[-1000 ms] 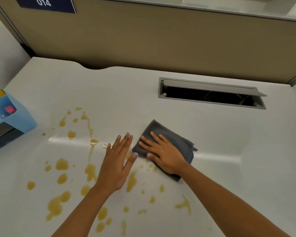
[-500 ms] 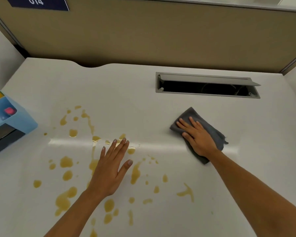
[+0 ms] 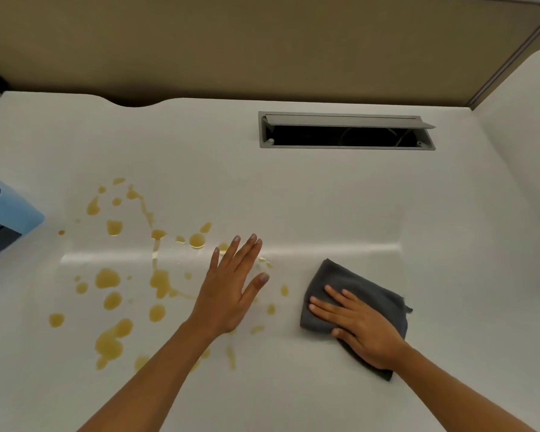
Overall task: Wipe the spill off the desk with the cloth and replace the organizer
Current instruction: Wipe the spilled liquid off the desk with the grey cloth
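Two bare hands are reaching from the near edge over a white desk [image 3: 309,198] whose smooth, glossy top is catching a pale band of light across its middle. Left hand [image 3: 231,294] is lying palm down with its fingers [image 3: 247,254] straight and slightly spread, gripping nothing, and is sitting at the right margin of the spill [image 3: 131,275]; whether the palm is actually touching the surface cannot be told. Right hand [image 3: 360,328] is pressing flat, fingers extended and pointing far-left, on a folded dark grey cloth [image 3: 343,282], which is lying near and right of centre, just to the right of the last small droplets. The cloth is looking soft and matte, roughly rectangular, with a loose corner sticking out at its right side. The spill is showing as scattered amber drops, blots and thin runs spreading over the left half of the desk, wet and shiny. A light blue, box-shaped organizer [image 3: 10,213] of smooth plastic is sitting at the far-left edge, partly cut off by the frame. Farther back on the right, a grey rectangular cable hatch [image 3: 346,130] is standing open, its flap tilted up over a dark cavity. A tan partition [image 3: 262,48] is closing the far side.
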Available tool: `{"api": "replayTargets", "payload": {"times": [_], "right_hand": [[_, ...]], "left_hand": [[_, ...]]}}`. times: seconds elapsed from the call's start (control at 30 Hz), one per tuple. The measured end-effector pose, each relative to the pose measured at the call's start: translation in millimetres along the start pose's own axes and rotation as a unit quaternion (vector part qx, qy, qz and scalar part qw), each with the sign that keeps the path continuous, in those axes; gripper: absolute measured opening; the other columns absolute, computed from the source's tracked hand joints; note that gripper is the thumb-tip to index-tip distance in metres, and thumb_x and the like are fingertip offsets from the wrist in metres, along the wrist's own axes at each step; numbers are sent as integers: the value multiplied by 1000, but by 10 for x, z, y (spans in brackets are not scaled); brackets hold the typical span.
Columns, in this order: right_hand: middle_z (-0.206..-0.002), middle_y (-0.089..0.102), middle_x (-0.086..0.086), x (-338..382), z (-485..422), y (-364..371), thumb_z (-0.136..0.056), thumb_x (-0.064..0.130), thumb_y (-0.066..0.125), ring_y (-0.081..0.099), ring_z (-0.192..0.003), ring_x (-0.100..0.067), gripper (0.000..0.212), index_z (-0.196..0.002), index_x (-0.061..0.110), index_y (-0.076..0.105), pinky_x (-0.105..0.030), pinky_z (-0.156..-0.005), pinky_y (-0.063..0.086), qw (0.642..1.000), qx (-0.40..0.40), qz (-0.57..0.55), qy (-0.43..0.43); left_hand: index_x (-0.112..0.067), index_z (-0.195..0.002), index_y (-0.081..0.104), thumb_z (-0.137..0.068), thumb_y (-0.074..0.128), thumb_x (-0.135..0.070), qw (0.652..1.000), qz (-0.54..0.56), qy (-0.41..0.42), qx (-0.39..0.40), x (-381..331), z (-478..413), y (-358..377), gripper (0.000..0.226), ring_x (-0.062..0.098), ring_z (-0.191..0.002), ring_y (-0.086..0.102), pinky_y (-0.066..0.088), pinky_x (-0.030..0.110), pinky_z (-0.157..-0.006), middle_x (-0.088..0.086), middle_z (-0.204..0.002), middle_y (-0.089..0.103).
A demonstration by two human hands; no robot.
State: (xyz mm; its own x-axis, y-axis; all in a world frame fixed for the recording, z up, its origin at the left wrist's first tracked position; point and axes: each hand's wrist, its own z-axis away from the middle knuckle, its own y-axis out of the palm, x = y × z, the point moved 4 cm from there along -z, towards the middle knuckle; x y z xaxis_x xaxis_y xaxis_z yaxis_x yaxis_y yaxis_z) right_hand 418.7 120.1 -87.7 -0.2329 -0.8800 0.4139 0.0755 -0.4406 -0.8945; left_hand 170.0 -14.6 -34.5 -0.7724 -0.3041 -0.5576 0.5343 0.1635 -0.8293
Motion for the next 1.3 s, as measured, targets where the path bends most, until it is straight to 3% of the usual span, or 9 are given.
{"api": "replayTargets", "payload": {"times": [0.13,0.33,0.63,0.83,1.0,1.13,1.3], "right_hand": [[-158,22,25,-266,233,-185,-105,45,22,10,-150,-10,47,-152,41,21,-26,-122,2,993,-54,-37,98],[-158,17,25,-164,3,-177,-105,41,26,-1,-151,-7,47,-152,37,24,-28,-122,-2,965,-141,-28,220],[-159,7,29,869,277,466,-105,47,21,-4,-150,-7,49,-153,43,11,-23,-119,-11,992,-40,-25,119],[-158,7,32,651,650,388,-105,47,20,-1,-150,-4,48,-152,45,10,-23,-119,-8,998,39,-14,47],[-157,20,29,298,343,101,-104,44,26,8,-150,-7,48,-151,44,20,-22,-121,-1,988,-69,-30,138],[-157,18,24,226,-257,-48,-105,43,25,-2,-150,-6,47,-152,40,19,-21,-120,-6,956,-148,-25,253],[-159,6,25,607,-733,89,-105,45,22,-11,-149,-7,50,-153,39,11,-30,-122,-7,980,-88,-9,178]], "left_hand": [[-30,-153,7,-95,11,-63,1000,2,9,-2,23,56,-23,68,3,-147,-11,-6,39,-121,-18,-160,1],[-30,-153,6,-95,14,-62,1000,7,11,16,25,155,-5,67,3,-147,-12,-6,40,-121,-17,-161,1],[-30,-153,6,-95,14,-61,999,8,29,36,14,284,50,66,2,-146,-12,-4,42,-122,-17,-161,0],[-31,-153,12,-96,17,-61,999,30,38,16,142,355,-118,65,0,-146,-9,-5,38,-121,-19,-160,5],[-32,-153,11,-95,16,-63,999,38,22,-4,279,439,-240,66,2,-147,-8,-4,40,-121,-17,-161,6],[-30,-153,12,-97,20,-59,999,38,20,3,266,439,-216,63,1,-147,-9,-5,40,-121,-17,-160,6],[-31,-153,13,-97,18,-60,999,38,35,7,171,394,-152,63,-1,-146,-10,-7,36,-120,-18,-160,6]]}}
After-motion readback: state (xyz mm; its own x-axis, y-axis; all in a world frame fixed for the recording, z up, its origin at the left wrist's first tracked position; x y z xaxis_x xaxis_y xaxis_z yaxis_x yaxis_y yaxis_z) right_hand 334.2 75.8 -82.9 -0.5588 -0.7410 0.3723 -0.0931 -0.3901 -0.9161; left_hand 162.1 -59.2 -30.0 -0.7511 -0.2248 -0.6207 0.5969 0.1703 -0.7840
